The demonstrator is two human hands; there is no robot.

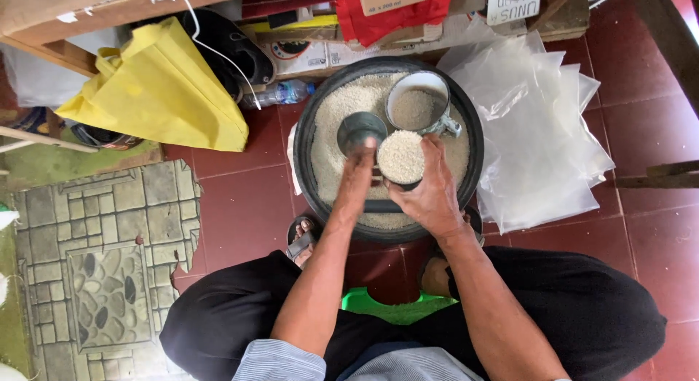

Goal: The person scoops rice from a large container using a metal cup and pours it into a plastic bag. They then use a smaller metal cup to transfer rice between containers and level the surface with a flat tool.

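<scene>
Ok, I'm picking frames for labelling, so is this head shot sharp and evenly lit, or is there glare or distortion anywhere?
Head view: soft even daylight, no hard shadows; the rice in the round black basin and both hands, left hand and right hand, look sharp; mild sheen on the clear plastic bags; wide-angle bending towards the edges.

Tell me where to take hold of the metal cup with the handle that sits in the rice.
Grip the metal cup by its handle, which sticks out at the rim on the person's right, nearest the right hand. Come from that side and lift level: the cup stands upright in the basin, holding rice.
</scene>
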